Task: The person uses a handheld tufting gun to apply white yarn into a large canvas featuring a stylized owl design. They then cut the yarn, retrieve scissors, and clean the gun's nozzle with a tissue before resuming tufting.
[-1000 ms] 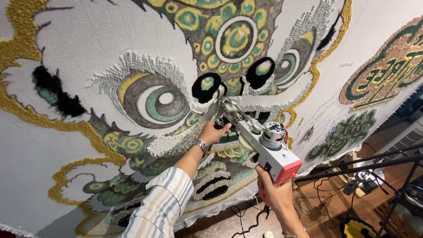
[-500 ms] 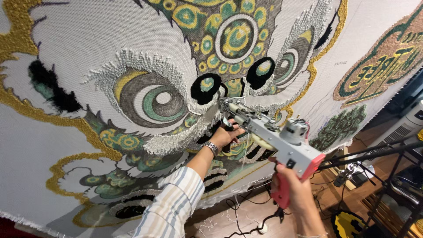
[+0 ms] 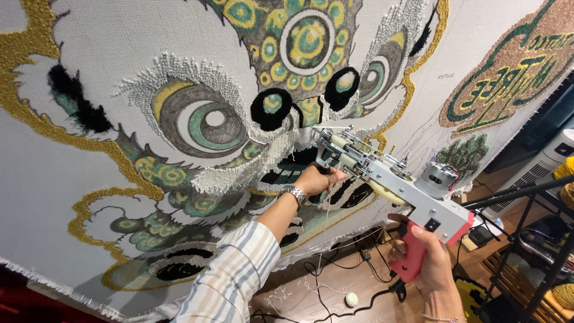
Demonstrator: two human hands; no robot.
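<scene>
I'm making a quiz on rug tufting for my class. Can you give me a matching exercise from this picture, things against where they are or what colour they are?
Things:
1. tufting gun
2. left hand
3. right hand
4. wristwatch

Descriptions:
A. grips the red rear handle
B. silver, on the left wrist
C. holds the front grip near the cloth
D. metal body, nose at the stretched cloth

Pairs: 1-D, 2-C, 3-A, 4-B

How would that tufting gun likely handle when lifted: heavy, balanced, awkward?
The tufting gun probably feels front-heavy: metal frame and motor sit ahead of the pink grip. Likely rigid. Both hands carry it, right hand at the grip, left hand near the nose.
</scene>
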